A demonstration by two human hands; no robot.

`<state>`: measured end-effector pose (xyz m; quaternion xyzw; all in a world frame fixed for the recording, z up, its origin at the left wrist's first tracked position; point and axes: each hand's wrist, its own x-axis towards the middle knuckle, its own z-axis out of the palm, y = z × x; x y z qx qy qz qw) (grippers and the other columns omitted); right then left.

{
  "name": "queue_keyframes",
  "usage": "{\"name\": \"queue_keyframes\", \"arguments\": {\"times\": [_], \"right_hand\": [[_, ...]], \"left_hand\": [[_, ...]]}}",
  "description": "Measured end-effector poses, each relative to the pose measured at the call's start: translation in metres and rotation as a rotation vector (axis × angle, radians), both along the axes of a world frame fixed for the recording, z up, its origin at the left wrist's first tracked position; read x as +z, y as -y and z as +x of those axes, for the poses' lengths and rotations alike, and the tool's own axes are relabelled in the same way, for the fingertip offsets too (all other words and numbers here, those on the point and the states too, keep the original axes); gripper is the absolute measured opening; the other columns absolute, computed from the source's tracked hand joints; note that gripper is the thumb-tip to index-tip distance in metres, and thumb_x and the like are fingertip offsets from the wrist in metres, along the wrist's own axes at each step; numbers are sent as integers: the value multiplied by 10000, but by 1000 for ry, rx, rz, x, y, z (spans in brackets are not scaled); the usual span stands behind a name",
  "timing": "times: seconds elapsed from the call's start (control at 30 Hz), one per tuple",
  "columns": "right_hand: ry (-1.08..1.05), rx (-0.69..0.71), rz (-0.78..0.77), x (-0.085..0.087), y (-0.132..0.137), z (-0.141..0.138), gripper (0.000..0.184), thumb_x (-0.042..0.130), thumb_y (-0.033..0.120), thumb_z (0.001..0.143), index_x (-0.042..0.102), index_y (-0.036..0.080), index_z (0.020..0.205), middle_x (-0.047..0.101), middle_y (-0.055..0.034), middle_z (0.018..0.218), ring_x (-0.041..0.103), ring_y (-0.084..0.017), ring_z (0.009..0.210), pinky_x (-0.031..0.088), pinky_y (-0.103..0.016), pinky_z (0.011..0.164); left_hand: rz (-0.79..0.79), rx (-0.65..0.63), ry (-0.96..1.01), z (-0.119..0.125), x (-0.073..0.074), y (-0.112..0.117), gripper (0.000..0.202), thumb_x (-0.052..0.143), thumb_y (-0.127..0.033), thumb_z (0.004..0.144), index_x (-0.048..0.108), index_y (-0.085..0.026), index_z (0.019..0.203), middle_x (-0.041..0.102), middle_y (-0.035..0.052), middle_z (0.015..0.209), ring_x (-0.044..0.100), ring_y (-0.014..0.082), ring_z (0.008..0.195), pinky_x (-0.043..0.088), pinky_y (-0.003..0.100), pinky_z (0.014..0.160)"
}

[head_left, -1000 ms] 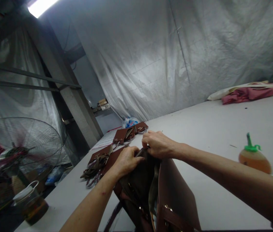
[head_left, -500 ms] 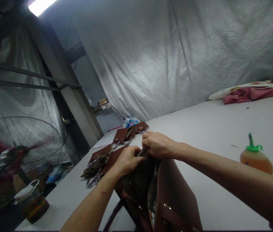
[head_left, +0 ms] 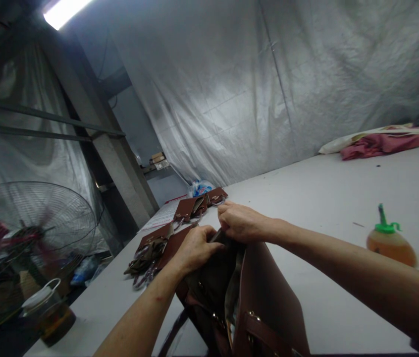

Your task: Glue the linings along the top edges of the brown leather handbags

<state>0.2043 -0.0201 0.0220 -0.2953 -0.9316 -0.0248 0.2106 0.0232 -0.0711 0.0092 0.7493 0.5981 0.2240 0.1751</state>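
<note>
One big white table (head_left: 350, 213) spreads across the low part of the view. The brown bag (head_left: 274, 297) is at its near side, right in front of the person, with its top end between the two hands. The bag's bottom is cut off, so I cannot tell what it rests on. Its outside looks smooth and a bit stiff, like a wall that stands up alone. I think it is light, would not break easily, and could slide a little under dry fingers.

The dark lining (head_left: 211, 272) looks soft and floppy, so it would fold and bunch. The best place to hold seems to be the top edge, where there is cloth to pinch.

The left hand (head_left: 196, 248) has its thumb and fingers pressed together on that edge. The right hand (head_left: 241, 223) is curled tight on the far end of it, just beside the left; its fingertips are hidden.

The brown strap (head_left: 267, 334) looks bendy and easy to grab. The shiny metal bits (head_left: 253, 315) look hard, and too small for a good hold.
</note>
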Motion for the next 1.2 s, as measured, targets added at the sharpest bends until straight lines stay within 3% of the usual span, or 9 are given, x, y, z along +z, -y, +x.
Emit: {"name": "queue_keyframes", "arguments": {"times": [0.37,0.53,0.67,0.9,1.03,1.2], "right_hand": [[-99,-13,5,-6,0,-1,105,587,92,703,666,157,729,668,-86,941,566,-210,908,395,-281,735],[-130,-7,-23,-9,-4,0,89,599,101,701,665,157,724,661,-88,946,563,-215,903,396,-286,740],[-180,4,-77,-12,-6,-2,85,604,90,703,663,150,720,661,-101,952,576,-230,929,411,-300,774],[-493,-63,-300,-9,-10,13,223,587,134,792,610,140,1013,688,-68,1020,641,-164,927,484,-237,787],[-603,-85,-391,-11,-7,32,130,552,216,849,618,148,938,702,-71,973,651,-184,884,495,-270,762],[-600,-27,-507,-13,14,26,264,605,387,852,635,154,971,686,-88,1013,631,-225,922,486,-336,808]], "left_hand": [[22,-36,8,-1,-2,3,207,661,-295,724,696,-143,860,665,7,779,573,168,713,409,256,646],[18,-47,4,2,1,3,240,669,-382,746,679,-153,817,638,-7,737,541,151,684,382,243,621],[44,-54,-30,9,4,1,296,567,-423,829,662,-157,739,598,-11,665,497,132,626,337,238,570],[143,136,-155,4,4,2,300,508,-351,818,562,-175,582,527,-9,557,486,134,564,261,255,530],[229,284,-136,-7,7,13,274,500,-329,804,506,-186,571,528,-15,557,480,131,560,260,251,539],[213,382,-152,-7,2,12,239,532,-328,776,524,-190,581,548,-8,565,494,142,574,269,252,546]]}}
